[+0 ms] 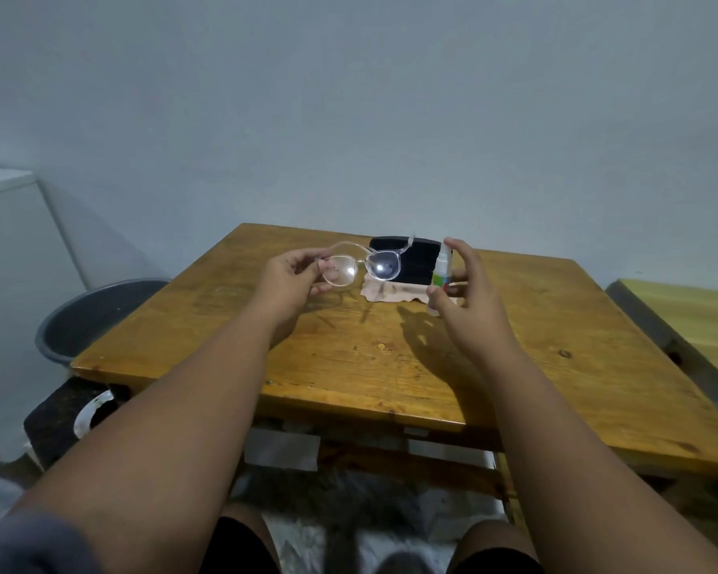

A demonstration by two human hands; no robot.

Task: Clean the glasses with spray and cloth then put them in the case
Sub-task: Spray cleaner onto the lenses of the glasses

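Above table (515, 345), left fingers (307, 255) pinch glasses (384, 265), right fingers (459, 247), seemingly, bottle (441, 279)

The spray bottle (440, 277) is half hidden behind the fingers (461, 252) of the right hand (471, 296) (its label too small to read); the right end of the cloth (390, 292) vanishes behind them too.

One pair of glasses (380, 265), one spray bottle (441, 276), one case (417, 263), one cloth (390, 292).

Dim, bluish-grey light; it comes from above and ahead, so my right hand (469, 294) throws a dark shadow toward me on the table (556, 345); a white glint sits on one lens of the glasses (380, 265); edges bow, lower corners blur.
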